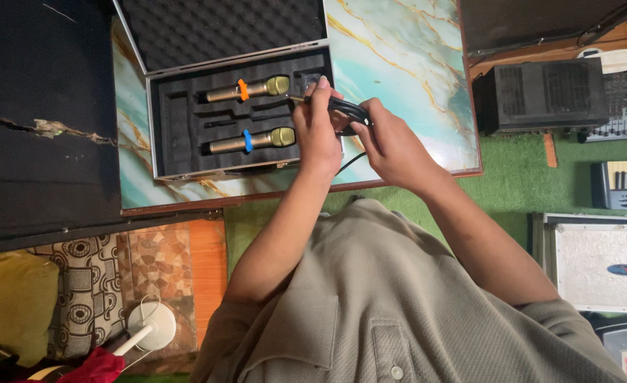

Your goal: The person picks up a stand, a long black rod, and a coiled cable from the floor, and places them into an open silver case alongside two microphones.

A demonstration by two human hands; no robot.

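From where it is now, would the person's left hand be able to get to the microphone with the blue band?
Probably yes. The left hand hovers right beside the open case, next to the blue-banded microphone, with nothing between them. It does hold a black cable with the right hand, so its fingers are occupied.

gold microphones [249, 89] | black cable [349, 110] | teal marbled table [398, 50] | green carpet [526, 191]

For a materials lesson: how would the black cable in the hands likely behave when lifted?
The cable would probably flop: it lies coiled in loops between the left hand and right hand. A loose strand droops below, so it likely dangles. It looks thin, so probably light.
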